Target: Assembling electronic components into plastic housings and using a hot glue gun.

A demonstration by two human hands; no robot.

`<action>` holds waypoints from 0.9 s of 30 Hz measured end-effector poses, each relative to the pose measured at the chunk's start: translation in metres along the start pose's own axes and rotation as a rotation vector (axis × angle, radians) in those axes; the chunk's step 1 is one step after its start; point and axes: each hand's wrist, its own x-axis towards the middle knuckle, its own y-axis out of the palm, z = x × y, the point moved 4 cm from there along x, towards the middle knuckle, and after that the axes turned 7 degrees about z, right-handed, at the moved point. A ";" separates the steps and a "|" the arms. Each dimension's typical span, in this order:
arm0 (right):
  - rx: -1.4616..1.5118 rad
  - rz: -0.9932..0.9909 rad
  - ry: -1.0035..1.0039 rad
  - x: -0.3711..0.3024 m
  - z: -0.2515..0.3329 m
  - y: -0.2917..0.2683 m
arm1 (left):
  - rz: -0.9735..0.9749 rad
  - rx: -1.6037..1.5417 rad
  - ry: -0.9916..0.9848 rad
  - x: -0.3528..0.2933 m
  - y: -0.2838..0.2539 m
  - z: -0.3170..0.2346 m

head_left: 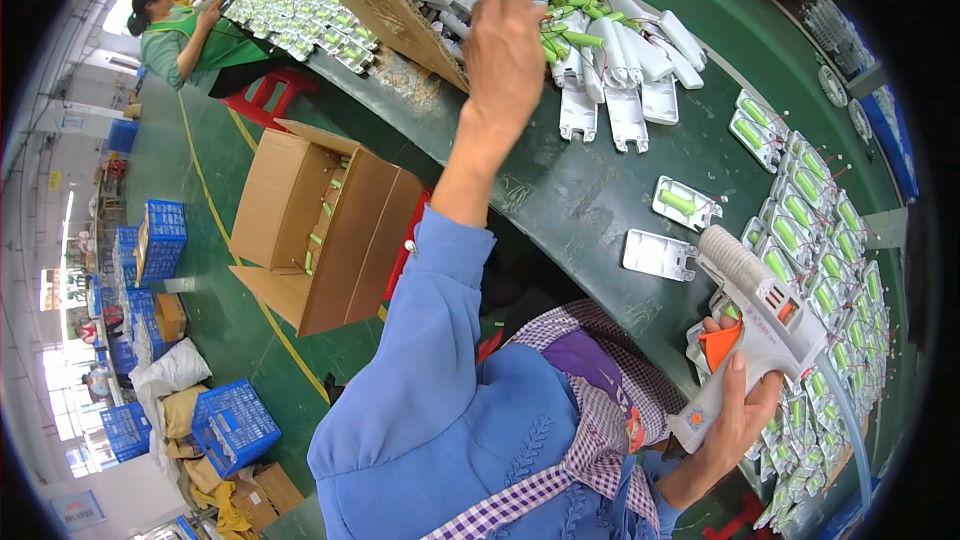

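My left hand (505, 55) reaches to the edge of an open carton, its fingers curled and their tips hidden. Right beside it lie green cylindrical batteries (584, 38) with thin wires, among white plastic casings (627, 112). My right hand (738, 415) is wrapped round the handle of a white hot glue gun (765, 325) with an orange trigger. The gun's ribbed front points at an empty white casing half (658, 254) on the bench. Just behind that sits another casing half (686, 202) with a green battery in it.
The carton (390, 0) of casings stands on the dark green bench (560, 195). Rows of battery-filled casings (825, 270) cover its right side. On the left are an open cardboard box (335, 230), blue crates (235, 427) and a co-worker in green (195, 45).
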 end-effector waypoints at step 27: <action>0.043 0.144 0.164 -0.020 -0.009 0.011 | 0.468 -0.517 0.010 -0.040 0.005 -0.038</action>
